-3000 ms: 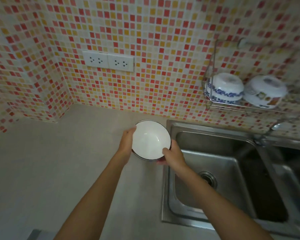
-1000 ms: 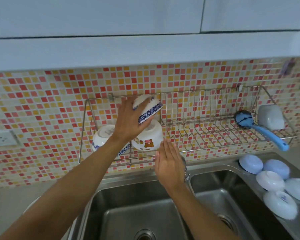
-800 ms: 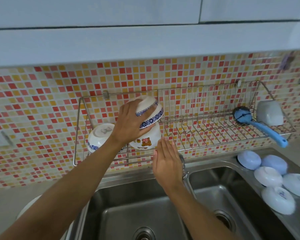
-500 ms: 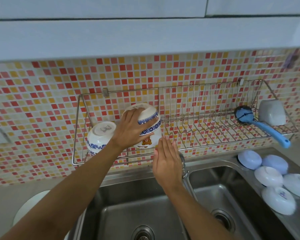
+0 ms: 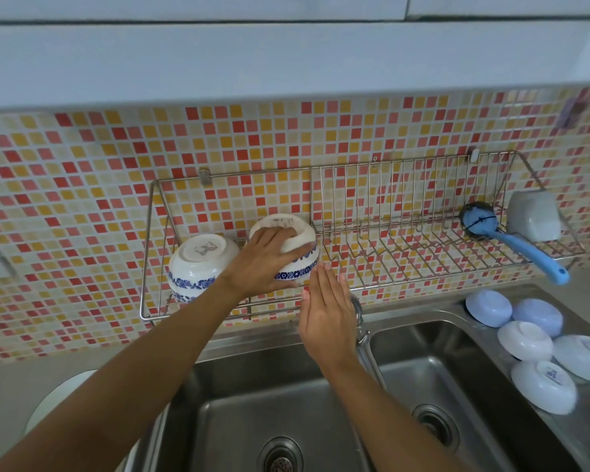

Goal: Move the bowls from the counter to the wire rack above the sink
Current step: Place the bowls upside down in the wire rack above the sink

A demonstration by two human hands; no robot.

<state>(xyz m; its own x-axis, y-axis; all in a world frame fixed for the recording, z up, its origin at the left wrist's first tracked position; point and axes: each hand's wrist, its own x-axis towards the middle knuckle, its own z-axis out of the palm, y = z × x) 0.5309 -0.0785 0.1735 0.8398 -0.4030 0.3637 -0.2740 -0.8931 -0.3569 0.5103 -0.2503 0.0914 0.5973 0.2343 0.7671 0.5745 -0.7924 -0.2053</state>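
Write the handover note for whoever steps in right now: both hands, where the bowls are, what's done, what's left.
Left hand: grips an upturned blue-banded bowl at the rack's left end, not yet released.
Right hand: open, flat, held just under that bowl, holding nothing.
Done: another blue-banded bowl sits upside down on the rack, left of the held one.
Left: let go; five pale bowls wait upturned on the counter right of the sink.

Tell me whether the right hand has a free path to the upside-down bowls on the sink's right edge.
Probably yes. The right hand is open and holds nothing, and only the faucet stands beside it; the bowls lie uncovered to its right.
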